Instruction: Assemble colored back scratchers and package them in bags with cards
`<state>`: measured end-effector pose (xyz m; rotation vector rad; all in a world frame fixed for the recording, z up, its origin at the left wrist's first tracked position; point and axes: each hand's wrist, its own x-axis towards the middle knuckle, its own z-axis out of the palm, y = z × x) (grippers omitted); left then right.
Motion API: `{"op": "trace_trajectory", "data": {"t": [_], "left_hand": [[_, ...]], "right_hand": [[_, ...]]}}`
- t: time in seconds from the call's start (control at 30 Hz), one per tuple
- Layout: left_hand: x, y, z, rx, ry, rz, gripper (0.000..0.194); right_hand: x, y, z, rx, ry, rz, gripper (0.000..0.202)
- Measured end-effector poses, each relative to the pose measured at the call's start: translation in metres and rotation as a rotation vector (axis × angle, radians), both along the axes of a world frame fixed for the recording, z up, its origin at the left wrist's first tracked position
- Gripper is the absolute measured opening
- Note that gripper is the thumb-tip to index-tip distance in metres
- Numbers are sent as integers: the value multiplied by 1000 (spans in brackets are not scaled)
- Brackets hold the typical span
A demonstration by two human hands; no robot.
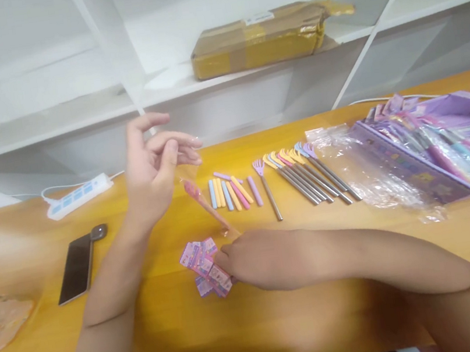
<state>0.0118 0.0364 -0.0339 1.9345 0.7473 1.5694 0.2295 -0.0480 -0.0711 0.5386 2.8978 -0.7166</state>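
Note:
My left hand (pixel 156 161) is raised above the table, palm turned inward, with its fingers loosely bent and apart; no held object can be made out. Just below it, a slim clear packet with a pink end (pixel 193 191) slants toward my right hand, partly blurred. My right hand (pixel 258 258) is low over the table, its fingertips closed on the edge of a small pile of pink and purple cards (pixel 204 266). Behind it are short coloured sticks (pixel 226 193), a lone purple-headed fork (pixel 269 191) and several metal-handled forks (pixel 305 174).
At the right, clear plastic bags (pixel 376 172) lie against a purple box (pixel 427 162) of wrapped items. A power strip (pixel 79 198), a phone (pixel 75 267) and an orange package (pixel 1 322) are at the left. A taped carton (pixel 259 43) sits on the shelf.

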Motion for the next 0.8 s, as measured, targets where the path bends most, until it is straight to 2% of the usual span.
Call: {"op": "trace_trajectory", "data": {"t": [0.1, 0.23, 0.37, 0.47, 0.57, 0.67, 0.8], "left_hand": [[2, -5, -1, 37, 32, 57, 30], [2, -9, -3, 110, 66, 137, 21], [5, -13, -1, 157, -4, 118, 14], [8, -16, 2, 218, -51, 53, 8], [9, -18, 4, 249, -46, 67, 7], [8, -21, 3, 261, -2, 108, 10], [7, -28, 3, 285, 68, 102, 17]], "right_hand": [[10, -1, 16, 200, 94, 22, 19], [22, 3, 27, 397, 433, -164, 25], [31, 10, 35, 377, 678, -309, 26], [40, 13, 45, 312, 735, -404, 20], [50, 16, 54, 286, 774, -526, 17], [56, 19, 59, 374, 828, -551, 15], [59, 23, 60, 528, 854, -529, 18]]}}
